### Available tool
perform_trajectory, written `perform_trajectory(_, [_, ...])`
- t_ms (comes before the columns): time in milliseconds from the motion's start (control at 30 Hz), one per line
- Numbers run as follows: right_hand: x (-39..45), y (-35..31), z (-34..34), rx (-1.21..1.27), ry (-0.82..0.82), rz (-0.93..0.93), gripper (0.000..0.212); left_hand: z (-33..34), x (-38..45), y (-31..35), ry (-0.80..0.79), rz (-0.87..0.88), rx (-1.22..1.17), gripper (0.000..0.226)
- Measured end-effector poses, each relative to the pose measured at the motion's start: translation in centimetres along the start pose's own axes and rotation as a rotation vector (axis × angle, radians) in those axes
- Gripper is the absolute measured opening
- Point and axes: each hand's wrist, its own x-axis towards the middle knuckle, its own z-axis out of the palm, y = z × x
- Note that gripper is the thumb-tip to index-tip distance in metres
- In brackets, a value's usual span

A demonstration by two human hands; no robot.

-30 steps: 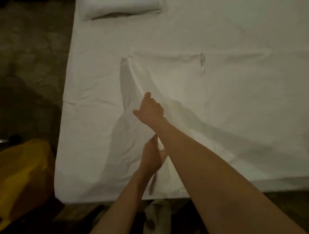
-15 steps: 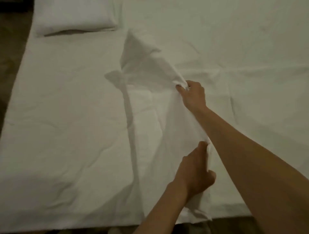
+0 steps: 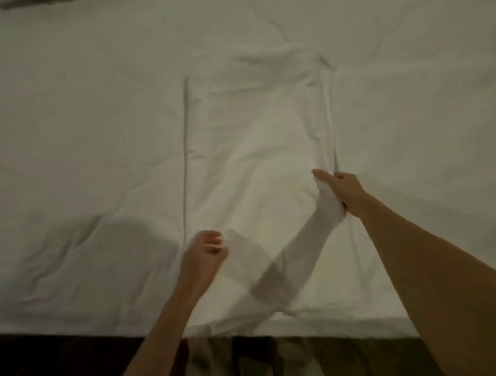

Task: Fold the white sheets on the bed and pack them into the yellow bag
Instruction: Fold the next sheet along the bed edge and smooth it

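Observation:
A white sheet [image 3: 255, 150] lies on the bed [image 3: 80, 161] as a long folded strip running away from me, its left fold line straight and its right edge layered. My right hand [image 3: 341, 192] grips a bunched part of the sheet's right edge and holds it a little off the bed. My left hand [image 3: 205, 251] is curled at the strip's near left edge, apparently pinching the cloth. The sheet's near end hangs over the bed's front edge. The yellow bag is out of view.
The bed's front edge [image 3: 80, 331] runs across the bottom, with dark floor [image 3: 67, 357] below it. A sliver of a pillow [image 3: 26, 2] shows at the top left corner. Wrinkled bedding spreads to both sides of the strip.
The lifted flap of sheet has been brought over to the right and laid down, so the sheet now forms a flat strip. My hands have moved apart, right hand to the right edge, left to the left edge.

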Motion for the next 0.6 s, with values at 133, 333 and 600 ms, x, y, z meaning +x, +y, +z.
perform_trajectory(133, [-2.1, 3.1, -0.8, -0.153, -0.214, 0.129, 0.066, -4.7, 3.0, -2.3, 0.176, -0.21, 0.022, 0.059])
perform_trajectory(333, [-6.3, 6.0, -3.6, -0.201, -0.393, 0.203, 0.088, -4.5, 2.8, -3.2, -0.219, -0.397, -0.154, 0.029])
perform_trajectory(600, [-11.3, 11.2, -2.4, -0.216, -0.259, 0.257, 0.058, -5.0, 1.9, -4.8, -0.384, -0.41, -0.096, 0.026])
